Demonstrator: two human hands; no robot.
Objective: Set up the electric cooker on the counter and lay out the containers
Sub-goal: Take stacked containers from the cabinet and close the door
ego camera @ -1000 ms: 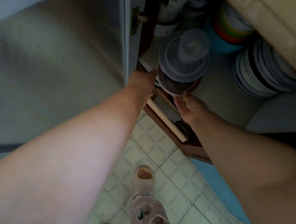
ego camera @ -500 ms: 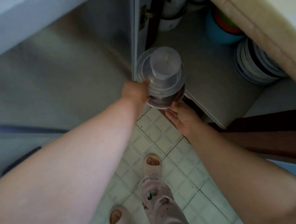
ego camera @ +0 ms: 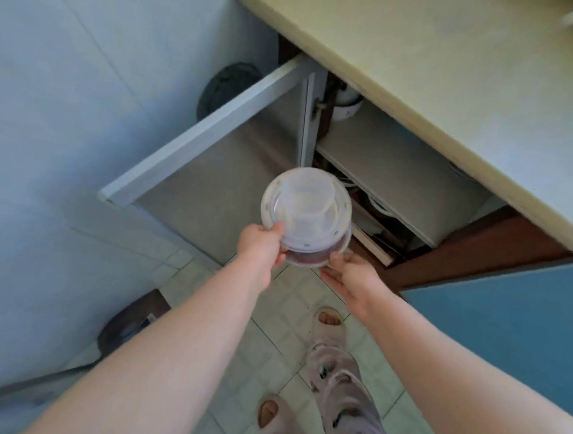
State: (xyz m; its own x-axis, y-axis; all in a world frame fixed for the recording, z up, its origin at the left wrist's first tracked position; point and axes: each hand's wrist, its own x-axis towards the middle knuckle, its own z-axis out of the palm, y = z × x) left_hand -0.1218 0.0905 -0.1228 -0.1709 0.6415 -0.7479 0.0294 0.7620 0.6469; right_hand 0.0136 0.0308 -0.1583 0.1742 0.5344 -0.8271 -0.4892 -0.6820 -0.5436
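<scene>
Open cupboard (ego camera: 398,170); container stack (ego camera: 307,208) between left hand (ego camera: 260,245), right hand (ego camera: 353,279) fingers (ego camera: 338,257).

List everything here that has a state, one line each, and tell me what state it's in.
stack of containers: stacked together, held in the air in front of the cabinet
left hand: grips the stack's left side, thumb on top
right hand: holds the stack's lower right edge
cabinet door: swung open
</scene>
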